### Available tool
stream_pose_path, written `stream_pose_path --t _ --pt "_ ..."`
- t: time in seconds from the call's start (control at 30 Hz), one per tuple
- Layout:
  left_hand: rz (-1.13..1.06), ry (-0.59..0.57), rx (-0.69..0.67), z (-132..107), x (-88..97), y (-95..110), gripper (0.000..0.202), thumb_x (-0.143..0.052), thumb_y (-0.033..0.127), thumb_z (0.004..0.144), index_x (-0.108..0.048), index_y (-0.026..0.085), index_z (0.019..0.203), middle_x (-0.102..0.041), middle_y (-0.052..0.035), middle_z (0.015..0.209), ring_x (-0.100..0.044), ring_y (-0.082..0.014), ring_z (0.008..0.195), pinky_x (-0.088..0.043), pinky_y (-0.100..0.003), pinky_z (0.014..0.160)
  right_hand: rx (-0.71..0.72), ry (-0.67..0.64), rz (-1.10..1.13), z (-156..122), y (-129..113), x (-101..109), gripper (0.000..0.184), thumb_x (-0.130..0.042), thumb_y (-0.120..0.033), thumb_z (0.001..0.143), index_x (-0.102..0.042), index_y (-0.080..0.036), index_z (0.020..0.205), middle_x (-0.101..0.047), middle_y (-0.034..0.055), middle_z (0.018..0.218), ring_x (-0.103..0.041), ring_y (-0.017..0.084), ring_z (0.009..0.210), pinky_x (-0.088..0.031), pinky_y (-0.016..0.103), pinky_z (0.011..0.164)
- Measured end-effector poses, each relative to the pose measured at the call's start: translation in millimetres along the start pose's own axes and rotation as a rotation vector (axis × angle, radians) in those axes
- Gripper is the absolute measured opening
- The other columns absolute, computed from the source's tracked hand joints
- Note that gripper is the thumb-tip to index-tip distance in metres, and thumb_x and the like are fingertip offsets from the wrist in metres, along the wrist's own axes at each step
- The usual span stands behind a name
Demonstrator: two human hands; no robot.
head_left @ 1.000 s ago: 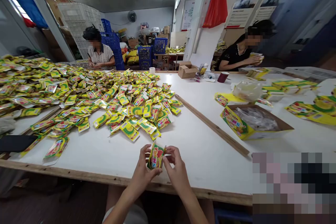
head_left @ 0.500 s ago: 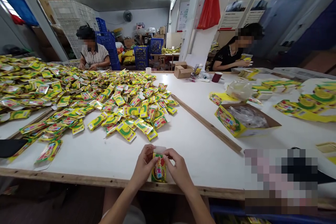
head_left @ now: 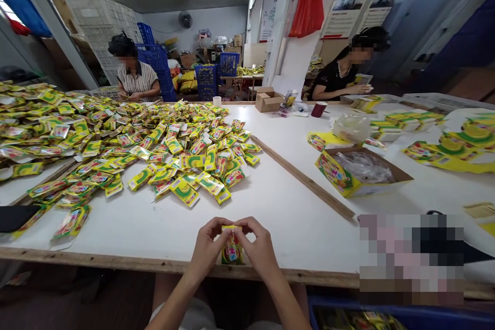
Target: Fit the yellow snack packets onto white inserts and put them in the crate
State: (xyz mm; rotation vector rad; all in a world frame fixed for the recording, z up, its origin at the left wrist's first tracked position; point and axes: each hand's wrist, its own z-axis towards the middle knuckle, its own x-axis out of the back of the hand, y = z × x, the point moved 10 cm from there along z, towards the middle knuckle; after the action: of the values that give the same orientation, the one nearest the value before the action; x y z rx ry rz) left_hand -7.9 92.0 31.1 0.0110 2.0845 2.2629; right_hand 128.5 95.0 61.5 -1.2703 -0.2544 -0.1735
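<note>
A small yellow and green printed carton [head_left: 232, 251] stands at the table's front edge, between my two hands. My left hand [head_left: 212, 240] pinches its upper left side, thumb on the printed face and fingers at the top. On the opposite side, my right hand [head_left: 253, 240] grips the upper right in the same way. Both thumbs nearly meet near the carton's top, where the white flap no longer shows. Beyond my hands lies a large heap of similar flat cartons [head_left: 185, 162] spreading to the left.
A wooden strip [head_left: 305, 179] runs diagonally across the white table [head_left: 270, 206]. To its right is an open display box [head_left: 359, 172] holding clear plastic. A blue crate [head_left: 425, 314] stands below the front edge. Two people [head_left: 137, 80] work across the table.
The white flap at the carton's top was raised and is now folded down out of sight. My hands have drawn closer together over the top. The view has shifted slightly.
</note>
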Motion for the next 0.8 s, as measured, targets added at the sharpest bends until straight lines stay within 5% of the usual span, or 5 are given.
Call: stream_pose_path --t 0.23,0.53,0.63,0.8 --pt "-0.067 0.064 0.035 7 3.4 -6 0.017 -0.066 0.032 0.08 -0.068 0.016 0.084 -0.07 -0.0025 0.076 -0.063 -0.0169 0.073 -0.049 -0.025 0.068 -0.059 0.012 -0.009 6 4 1 0.015 -0.058 -0.032 0.084 -0.065 -0.02 0.078 -0.067 0.0016 0.072 -0.061 0.017 0.067 -0.047 0.026 0.064" --pt "0.137 -0.062 -0.012 -4 -5.3 -1 0.021 -0.058 0.033 0.087 -0.07 0.018 0.093 -0.072 -0.0072 0.091 -0.065 -0.0223 0.088 -0.051 -0.032 0.079 -0.067 -0.011 0.106 -9 8 -3 0.02 -0.054 -0.034 0.087 -0.067 -0.02 0.083 -0.071 0.0044 0.082 -0.066 0.02 0.077 -0.052 0.027 0.071" --pt "0.344 -0.016 -0.112 7 19.0 10 0.026 -0.052 0.033 0.09 -0.063 0.02 0.11 -0.068 -0.0086 0.106 -0.063 -0.0238 0.099 -0.05 -0.036 0.087 -0.08 0.132 -0.028 -21 3 50 0.025 -0.052 -0.04 0.087 -0.067 -0.02 0.082 -0.071 0.0044 0.081 -0.066 0.02 0.077 -0.052 0.026 0.069" --pt "0.887 0.326 -0.27 41 121.4 28 0.05 -0.052 0.01 0.078 -0.05 0.02 0.128 -0.047 -0.0126 0.138 -0.037 -0.0318 0.133 -0.03 -0.054 0.108 -0.234 0.288 -0.452 -77 14 203 0.031 -0.057 -0.054 0.077 -0.07 -0.027 0.084 -0.074 0.0028 0.087 -0.069 0.024 0.079 -0.053 0.027 0.065"
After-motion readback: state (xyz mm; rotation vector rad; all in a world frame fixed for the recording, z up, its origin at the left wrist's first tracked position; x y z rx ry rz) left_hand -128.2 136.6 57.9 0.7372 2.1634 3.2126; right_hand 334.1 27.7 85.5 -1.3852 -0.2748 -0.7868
